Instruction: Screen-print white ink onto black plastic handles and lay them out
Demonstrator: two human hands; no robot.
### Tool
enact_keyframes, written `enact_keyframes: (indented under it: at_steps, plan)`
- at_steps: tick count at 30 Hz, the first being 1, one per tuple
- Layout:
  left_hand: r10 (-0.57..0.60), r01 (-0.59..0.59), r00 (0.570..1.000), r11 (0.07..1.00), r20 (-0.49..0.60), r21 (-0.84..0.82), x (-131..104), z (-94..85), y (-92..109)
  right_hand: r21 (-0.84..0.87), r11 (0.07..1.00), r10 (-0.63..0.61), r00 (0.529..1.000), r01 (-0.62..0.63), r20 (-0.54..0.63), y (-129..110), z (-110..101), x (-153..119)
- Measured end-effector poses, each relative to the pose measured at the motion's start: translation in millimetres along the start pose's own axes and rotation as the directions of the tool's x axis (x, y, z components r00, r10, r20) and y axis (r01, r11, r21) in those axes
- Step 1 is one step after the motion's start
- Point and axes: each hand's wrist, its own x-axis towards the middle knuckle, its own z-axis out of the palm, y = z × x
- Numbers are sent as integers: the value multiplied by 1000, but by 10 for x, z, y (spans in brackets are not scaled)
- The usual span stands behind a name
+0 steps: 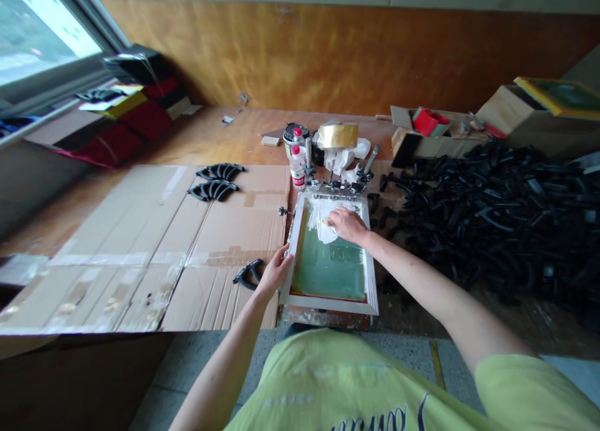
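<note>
A silk-screen printing frame [372,287] with a pale border and green mesh [328,268] lies in front of me, its far end at a metal hinge clamp [334,188]. My left hand [277,270] grips the frame's left edge, fingers partly hidden beside it. Over the far part of the mesh, my right hand [347,225] is closed on a crumpled white wipe [327,231]; whether it is cloth or paper I cannot tell. White smears show around it. One small group of black curved handles [248,273] lies just left of my left hand.
Flattened cardboard [140,231] covers the left of the table, with two rows of black curved handles [213,190] on it. Red-capped bottles [297,168] and a tape roll [337,135] stand behind the frame. At right, black handles [487,212] are heaped near an open box [440,147].
</note>
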Motion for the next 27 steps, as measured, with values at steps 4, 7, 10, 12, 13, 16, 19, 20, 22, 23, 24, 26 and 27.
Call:
enact_keyframes:
  at_steps: [4,7,10,12,13,16,19,20,22,23,24,26,27]
  plan:
    - [-2,2,1000,1000,-15,-5,-26,13,28,130,961,-254,964,244,73,4,-151,-219]
    - [4,-4,1000,1000,-26,4,-34,7,36,158,970,-187,982,183,12,13,-156,-173]
    - [10,-9,999,1000,-31,18,-25,-2,12,125,983,-124,987,136,-103,-19,-20,-247]
    - [17,-17,1000,1000,-20,25,-14,-1,-11,135,974,-170,980,183,-104,-34,56,-362]
    - [22,-22,1000,999,-11,28,-11,0,-14,150,967,-191,977,204,-91,-32,67,-402]
    - [17,-18,1000,1000,20,24,-43,-5,54,207,967,-135,988,148,-73,5,-15,-315]
    - [15,-15,999,1000,36,-1,-159,-42,279,237,971,63,994,-40,-87,72,-219,61]
    - [23,-22,999,1000,44,-21,-210,-61,383,226,968,135,986,-111,-94,112,-302,192]
    - [35,-29,997,996,64,-87,-304,-96,617,189,954,258,958,-232,-128,246,-475,367]
    - [37,-28,997,992,70,-124,-337,-106,742,177,943,310,937,-281,-164,344,-556,391]
    - [47,-36,997,986,68,-162,-355,-109,868,176,928,360,909,-327,-211,458,-624,366]
    - [126,-116,992,958,22,-262,-338,-85,1127,206,881,472,828,-427,-303,702,-693,192]
    - [193,-186,981,929,-11,-321,-303,-58,1257,230,847,530,786,-479,-319,806,-680,63]
